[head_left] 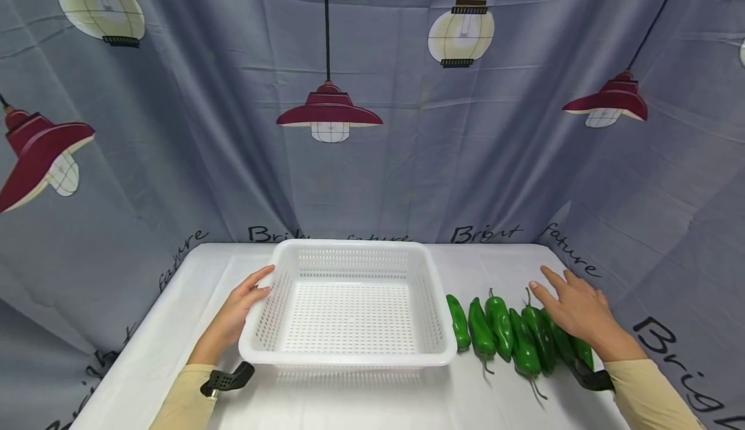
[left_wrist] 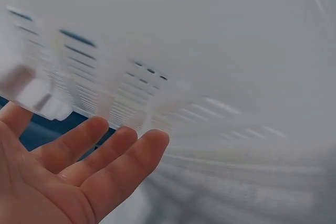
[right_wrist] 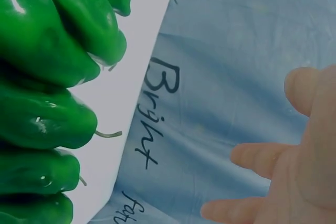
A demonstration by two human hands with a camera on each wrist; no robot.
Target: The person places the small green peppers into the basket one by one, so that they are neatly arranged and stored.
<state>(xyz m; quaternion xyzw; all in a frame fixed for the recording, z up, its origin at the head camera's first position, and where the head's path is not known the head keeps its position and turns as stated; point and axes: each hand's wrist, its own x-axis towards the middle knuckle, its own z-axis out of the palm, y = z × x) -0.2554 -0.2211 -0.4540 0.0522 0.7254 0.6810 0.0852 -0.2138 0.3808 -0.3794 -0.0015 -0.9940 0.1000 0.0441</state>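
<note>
A white plastic basket point(head_left: 349, 357) with slotted walls and a perforated bottom stands in the middle of the table, nothing inside it. At its left rim is my left hand point(head_left: 235, 313), fingers extended against the outer side. The left wrist view shows these fingertips point(left_wrist: 155, 140) right at the slotted wall point(left_wrist: 81, 59). To the right of the basket several green peppers point(head_left: 498, 326) lie side by side, stems attached. My right hand point(head_left: 579, 310) is over the rightmost ones with fingers spread and nothing held, partly hiding those peppers. Glossy peppers point(right_wrist: 42, 116) fill the left of the right wrist view.
A white cloth covers the table point(head_left: 349, 404). Behind and at both sides hangs a grey-blue curtain point(head_left: 396, 178) printed with lamps and lettering, close to the table's edges. Black straps point(head_left: 228, 379) sit on both wrists.
</note>
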